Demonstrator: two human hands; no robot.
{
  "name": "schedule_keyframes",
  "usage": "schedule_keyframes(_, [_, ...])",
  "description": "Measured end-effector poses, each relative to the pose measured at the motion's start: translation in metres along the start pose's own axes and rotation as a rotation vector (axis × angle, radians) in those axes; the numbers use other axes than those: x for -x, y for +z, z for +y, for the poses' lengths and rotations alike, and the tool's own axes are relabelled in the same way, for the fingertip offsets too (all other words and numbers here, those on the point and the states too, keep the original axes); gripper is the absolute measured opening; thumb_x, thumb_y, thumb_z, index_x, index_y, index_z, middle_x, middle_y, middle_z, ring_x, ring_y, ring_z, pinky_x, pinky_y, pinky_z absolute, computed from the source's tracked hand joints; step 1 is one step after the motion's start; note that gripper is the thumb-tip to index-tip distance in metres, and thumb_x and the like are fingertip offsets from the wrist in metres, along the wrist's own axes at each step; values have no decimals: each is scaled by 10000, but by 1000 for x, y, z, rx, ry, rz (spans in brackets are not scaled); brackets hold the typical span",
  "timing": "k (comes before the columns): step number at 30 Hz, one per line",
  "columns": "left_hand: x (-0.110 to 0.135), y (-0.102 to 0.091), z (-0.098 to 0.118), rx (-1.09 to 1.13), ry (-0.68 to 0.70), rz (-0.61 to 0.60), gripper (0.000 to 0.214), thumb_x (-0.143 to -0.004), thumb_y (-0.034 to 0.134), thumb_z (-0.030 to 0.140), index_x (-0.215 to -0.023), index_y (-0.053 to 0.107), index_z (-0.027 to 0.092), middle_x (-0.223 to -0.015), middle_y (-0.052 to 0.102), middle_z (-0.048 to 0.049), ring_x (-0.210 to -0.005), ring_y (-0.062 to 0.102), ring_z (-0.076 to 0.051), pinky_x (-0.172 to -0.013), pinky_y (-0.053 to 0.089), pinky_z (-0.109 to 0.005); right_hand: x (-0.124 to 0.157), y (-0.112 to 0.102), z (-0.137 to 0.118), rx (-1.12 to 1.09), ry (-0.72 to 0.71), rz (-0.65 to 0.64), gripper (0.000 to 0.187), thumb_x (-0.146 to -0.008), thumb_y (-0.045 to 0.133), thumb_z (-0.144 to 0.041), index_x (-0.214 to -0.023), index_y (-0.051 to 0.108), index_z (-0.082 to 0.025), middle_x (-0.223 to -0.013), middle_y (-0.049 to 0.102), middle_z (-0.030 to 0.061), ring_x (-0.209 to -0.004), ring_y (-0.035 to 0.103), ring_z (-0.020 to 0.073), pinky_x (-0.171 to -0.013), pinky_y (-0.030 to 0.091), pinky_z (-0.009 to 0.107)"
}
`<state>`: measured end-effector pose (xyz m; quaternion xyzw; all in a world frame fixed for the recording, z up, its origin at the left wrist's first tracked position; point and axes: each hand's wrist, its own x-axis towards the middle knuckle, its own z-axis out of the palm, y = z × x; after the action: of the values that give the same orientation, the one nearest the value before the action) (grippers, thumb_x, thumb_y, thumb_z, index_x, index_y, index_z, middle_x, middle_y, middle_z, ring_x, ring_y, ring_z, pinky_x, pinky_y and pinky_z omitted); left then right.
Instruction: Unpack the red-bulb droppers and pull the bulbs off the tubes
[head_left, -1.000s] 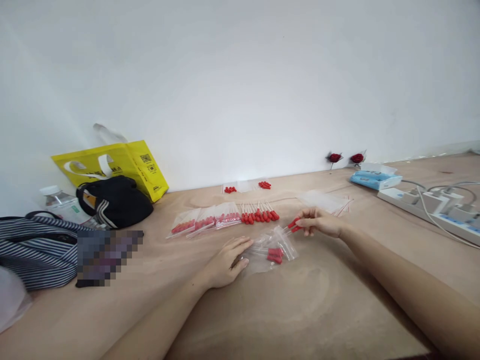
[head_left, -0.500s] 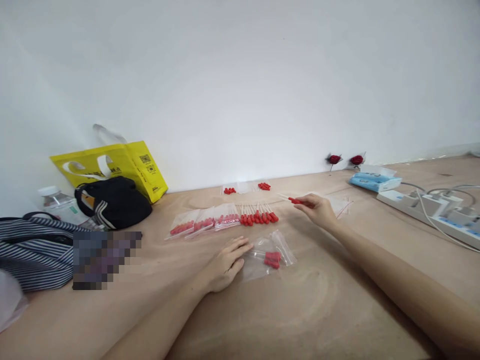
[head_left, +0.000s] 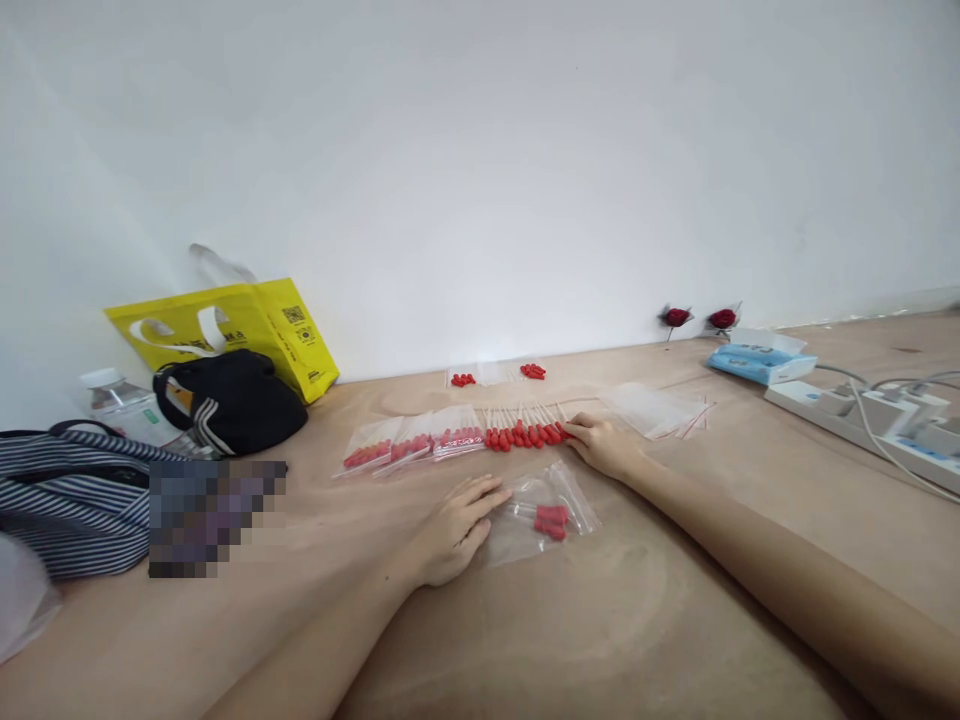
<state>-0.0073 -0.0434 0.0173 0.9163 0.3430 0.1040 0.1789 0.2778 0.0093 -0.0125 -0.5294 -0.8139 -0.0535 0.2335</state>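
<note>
My left hand (head_left: 461, 530) lies with fingers stretched out at the left edge of a clear zip bag (head_left: 517, 545), touching it. A few red pieces (head_left: 551, 522) show inside that bag. Beyond it stretches a row of thin white sticks with red heads (head_left: 517, 434), heads toward me. At the row's right end, my right hand (head_left: 604, 445) pinches the red head of one red-headed stick (head_left: 560, 412), level with the others; the fingertips partly hide it. Left of the row, several overlapping zip bags (head_left: 409, 446) hold more red-headed sticks.
Flat clear bags (head_left: 649, 408) lie right of the row; another bag with red pieces (head_left: 534, 371) is near the wall. To the left stand a yellow bag (head_left: 300, 345), black pouch (head_left: 240, 405) and bottle (head_left: 120, 405). Right are a tissue pack (head_left: 761, 362) and power strip (head_left: 795, 400).
My right hand has come down and to the left, bringing the red-headed stick from above the table to the row's right end. My left hand stays on the bag's edge.
</note>
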Motion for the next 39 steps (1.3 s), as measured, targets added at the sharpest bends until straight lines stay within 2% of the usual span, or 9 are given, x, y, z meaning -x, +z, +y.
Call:
schedule_keyframes(5, [0,-3,4,15,0,9,447,-824,353,136,-1246,426,266,-1351,371,-8,-1267,275,-191,-1059,212,-424,13,-14,-1,-67,30,61,258,-765,478,-230,-985,608,-194,-981,583,82,-868,548,196,-779,413,307])
schedule_keyframes(9, [0,-3,6,14,23,32,410,-844,352,166,-1232,445,261,-1338,392,-9,-1264,284,-188,-1056,219,-426,32,-21,-10,-309,133,126,176,-744,481,-253,-812,628,-185,-782,605,48,-702,538,159,-664,428,284])
schedule_keyframes(13, [-1,-1,7,14,62,62,378,-857,371,225,-1225,454,257,-1311,431,-11,-1253,309,-187,-1058,216,-430,47,-23,-28,-602,135,-31,123,-718,514,-240,-672,609,-176,-635,573,8,-593,498,125,-551,397,242])
schedule_keyframes(17, [-4,3,7,49,96,93,362,-843,411,240,-1197,489,238,-1256,493,-18,-1204,392,-178,-1051,245,-418,48,-26,-42,-654,35,-140,170,-732,564,-309,-668,648,-176,-604,548,9,-631,486,132,-635,392,268])
schedule_keyframes(21, [-7,10,7,96,53,150,337,-816,455,252,-1136,550,208,-1160,573,-24,-1129,482,-174,-1002,351,-367,45,-31,-48,-751,-16,-198,267,-695,615,-433,-776,690,-190,-735,560,37,-722,510,151,-665,413,272])
schedule_keyframes(26, [-11,16,8,103,0,211,320,-803,471,267,-1092,586,190,-1119,596,-35,-1086,520,-187,-976,384,-364,44,-41,-59,-900,-146,-313,373,-658,663,-394,-984,648,-213,-968,584,49,-878,548,174,-800,424,293])
schedule_keyframes(30, [-11,17,9,108,-10,259,308,-793,492,282,-1069,601,200,-1087,618,-27,-1046,551,-187,-942,420,-345,42,-46,-67,-861,-192,-342,430,-685,638,-349,-1090,588,-216,-1001,605,45,-921,553,193,-831,421,312])
schedule_keyframes(36, [-12,16,11,63,-37,322,290,-783,510,276,-1036,620,188,-1040,644,-42,-986,587,-189,-878,461,-312,39,-43,-72,-718,-188,-273,389,-622,667,-273,-1001,625,-195,-961,610,38,-855,562,181,-784,424,274])
schedule_keyframes(39, [-11,16,12,51,-42,329,287,-781,513,272,-1036,620,192,-1030,649,-40,-970,594,-185,-860,468,-303,37,-43,-74,-658,-149,-313,266,-623,644,-251,-875,645,-164,-823,613,17,-711,547,137,-655,423,222])
